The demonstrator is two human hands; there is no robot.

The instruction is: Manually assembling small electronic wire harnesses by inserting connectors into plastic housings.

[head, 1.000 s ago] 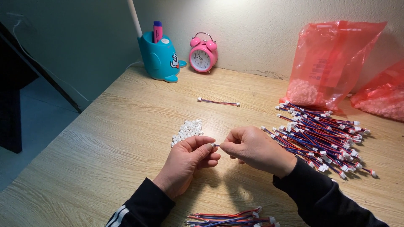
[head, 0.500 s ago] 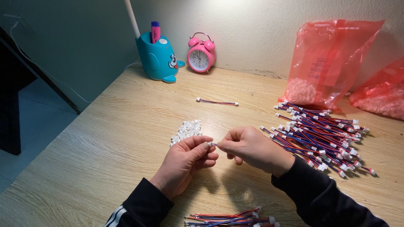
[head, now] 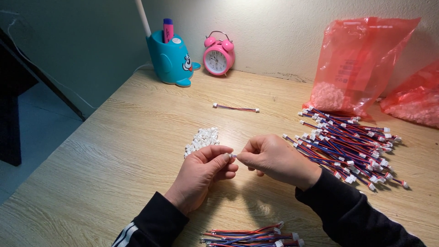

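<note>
Fingertips of the left hand (head: 201, 176) are pinched on a small white connector (head: 227, 156), while a short wire end (head: 233, 156) is gripped by the right hand (head: 274, 160), hands held together above the wooden desk (head: 114, 151).

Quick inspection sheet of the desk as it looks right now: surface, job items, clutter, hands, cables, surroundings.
Surface: light wooden desk, matte, against a pale wall.
Job's things: small white connector pinched between both hands; pile of white connectors just beyond the left hand.
Clutter: blue pen holder, pink alarm clock, two red plastic bags at the back right.
Grippers: left hand and right hand meet fingertip to fingertip, both pinching.
Cables: large wire heap on the right; lone wire mid-desk; small wire bundle at the near edge.
Surroundings: dark floor to the left; nothing else seen.
</note>
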